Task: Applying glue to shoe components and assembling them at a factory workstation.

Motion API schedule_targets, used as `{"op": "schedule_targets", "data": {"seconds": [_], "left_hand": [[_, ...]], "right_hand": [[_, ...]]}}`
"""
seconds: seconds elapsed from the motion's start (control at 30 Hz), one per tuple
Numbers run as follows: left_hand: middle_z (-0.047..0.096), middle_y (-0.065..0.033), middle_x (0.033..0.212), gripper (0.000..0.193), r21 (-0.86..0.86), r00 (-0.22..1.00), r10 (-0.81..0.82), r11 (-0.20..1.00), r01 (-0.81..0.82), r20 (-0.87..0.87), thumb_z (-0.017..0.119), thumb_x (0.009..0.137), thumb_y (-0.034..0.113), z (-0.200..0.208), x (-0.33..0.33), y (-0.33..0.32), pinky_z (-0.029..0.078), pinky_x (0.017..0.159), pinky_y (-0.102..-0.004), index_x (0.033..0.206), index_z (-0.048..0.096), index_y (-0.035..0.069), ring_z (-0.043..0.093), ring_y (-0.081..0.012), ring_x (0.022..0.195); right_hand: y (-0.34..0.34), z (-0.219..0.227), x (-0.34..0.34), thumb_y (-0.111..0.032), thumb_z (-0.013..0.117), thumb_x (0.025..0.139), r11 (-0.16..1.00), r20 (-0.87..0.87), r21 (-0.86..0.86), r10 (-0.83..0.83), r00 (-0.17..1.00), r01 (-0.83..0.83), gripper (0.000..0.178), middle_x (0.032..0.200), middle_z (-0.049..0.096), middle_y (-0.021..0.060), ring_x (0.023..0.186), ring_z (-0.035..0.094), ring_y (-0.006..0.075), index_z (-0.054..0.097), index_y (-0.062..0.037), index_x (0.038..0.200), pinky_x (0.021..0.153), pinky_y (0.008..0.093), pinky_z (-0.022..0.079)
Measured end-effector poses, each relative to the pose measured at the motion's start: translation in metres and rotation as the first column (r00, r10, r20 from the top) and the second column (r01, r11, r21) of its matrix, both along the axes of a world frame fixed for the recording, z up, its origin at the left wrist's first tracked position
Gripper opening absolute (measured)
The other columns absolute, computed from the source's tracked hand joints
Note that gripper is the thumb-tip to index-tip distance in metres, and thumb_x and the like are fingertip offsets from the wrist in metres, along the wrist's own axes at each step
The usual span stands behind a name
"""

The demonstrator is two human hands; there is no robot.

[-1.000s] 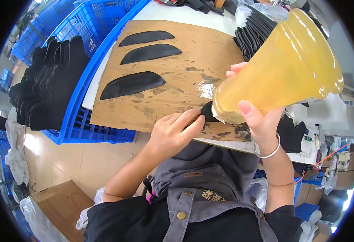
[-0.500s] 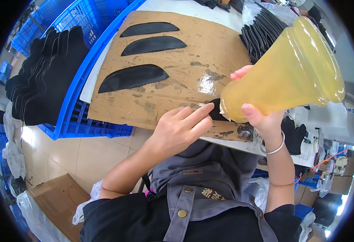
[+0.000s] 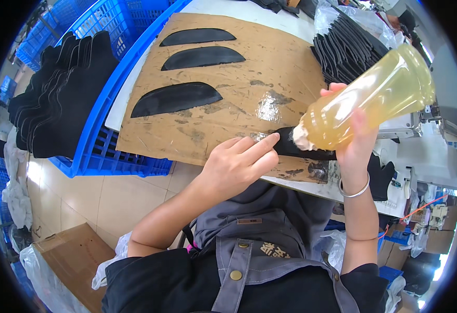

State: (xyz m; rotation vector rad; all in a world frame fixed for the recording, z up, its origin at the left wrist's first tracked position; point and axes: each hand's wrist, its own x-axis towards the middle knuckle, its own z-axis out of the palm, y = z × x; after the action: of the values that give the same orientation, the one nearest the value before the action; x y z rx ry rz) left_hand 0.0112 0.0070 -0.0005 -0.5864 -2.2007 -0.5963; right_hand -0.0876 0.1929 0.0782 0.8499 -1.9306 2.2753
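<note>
The likeliest trouble, as I judge it, is the black piece [image 3: 289, 150] sliding or turning on the cardboard [image 3: 212, 122], since its near left end seems held only by light fingertips while the bottle's pale tip [image 3: 302, 136] bears on it or hovers just above; contact cannot be told for sure. Too much tilt or squeeze on the translucent yellow bottle [image 3: 379, 96] could also let its contents run past the piece's edge and onto the cardboard, which lies on the white desk [image 3: 270, 17]. The right hand [image 3: 357, 138] is wrapped round the bottle, tip slanting down to the left. The left hand [image 3: 239, 161] has loosely bent fingers, the index reaching out to touch the piece's left end; whether the thumb pinches it from beneath, I cannot tell
</note>
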Motion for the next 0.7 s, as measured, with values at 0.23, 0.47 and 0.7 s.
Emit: {"op": "schedule_targets", "data": {"seconds": [0.23,0.47,0.7], "left_hand": [[0.067,-0.0044,0.111,0.012,0.008,1.0,0.001,1.0,-0.001,0.017,0.068,0.069,0.009,-0.001,0.001,-0.001,0.046,0.052,-0.0259,0.076,0.058,0.008,0.055,-0.0139,0.06],[0.061,-0.0029,0.096,0.017,0.074,0.997,0.065,0.995,-0.063,-0.03,0.066,0.069,0.011,-0.01,0.001,0.002,0.049,0.059,-0.0257,0.083,0.056,0.01,0.06,-0.0134,0.067],[0.058,-0.0026,0.089,0.022,0.108,0.999,0.028,0.994,-0.024,-0.043,0.065,0.068,0.01,-0.011,0.0,0.001,0.049,0.058,-0.0262,0.089,0.061,0.009,0.061,-0.0142,0.067]], "right_hand": [[0.037,0.0,-0.006,-0.041,0.051,0.094,0.985,0.013,-0.105,-0.137,0.99,0.138,0.057,0.127,0.052,0.0222,0.116,0.054,0.036,0.037,-0.0038,0.135,0.099,0.0473,0.046],[0.009,0.02,0.013,-0.041,0.064,0.087,0.993,-0.234,0.1,-0.034,0.972,0.059,0.069,0.12,0.054,0.0244,0.109,0.059,0.0334,0.035,-0.0002,0.134,0.092,0.0436,0.05],[-0.024,0.006,0.016,-0.033,0.075,0.079,0.955,-0.184,0.266,0.184,0.966,-0.131,0.066,0.114,0.056,0.0198,0.107,0.057,0.0277,0.043,-0.0003,0.126,0.091,0.041,0.048]]}}
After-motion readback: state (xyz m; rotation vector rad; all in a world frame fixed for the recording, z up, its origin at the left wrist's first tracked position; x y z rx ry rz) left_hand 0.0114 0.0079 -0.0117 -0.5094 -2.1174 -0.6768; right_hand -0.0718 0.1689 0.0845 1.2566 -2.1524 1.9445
